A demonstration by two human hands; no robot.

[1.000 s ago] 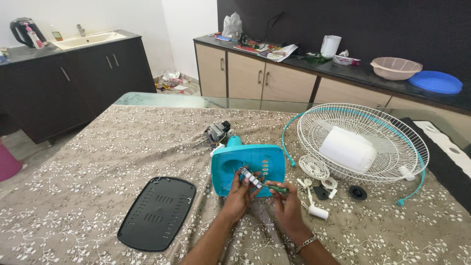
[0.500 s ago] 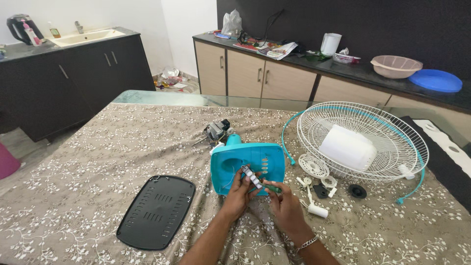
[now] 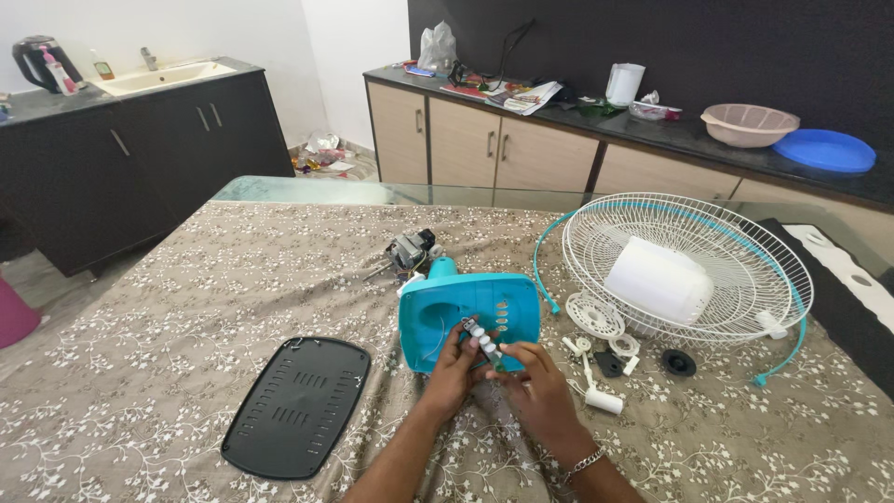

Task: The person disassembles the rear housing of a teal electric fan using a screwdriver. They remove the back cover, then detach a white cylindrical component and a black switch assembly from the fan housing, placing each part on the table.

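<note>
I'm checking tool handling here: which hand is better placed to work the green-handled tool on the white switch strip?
Probably the right hand: its fingers already pinch the green-handled tool against the switch strip, while the left hand steadies that strip over the teal fan base.

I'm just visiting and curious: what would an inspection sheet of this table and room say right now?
Surface: table under a brown flowered cloth, glass edge showing at the far side.
Job's things: teal fan base lying on the cloth; white push-button switch strip held over it.
Clutter: black vented plate, white wire fan guard holding a white cover, small motor, small white and black parts.
Hands: left hand and right hand both on the switch strip.
Cables: thin wires run from the strip into the base.
Surroundings: dark sink cabinet, wooden counter with bowl and papers.
</note>
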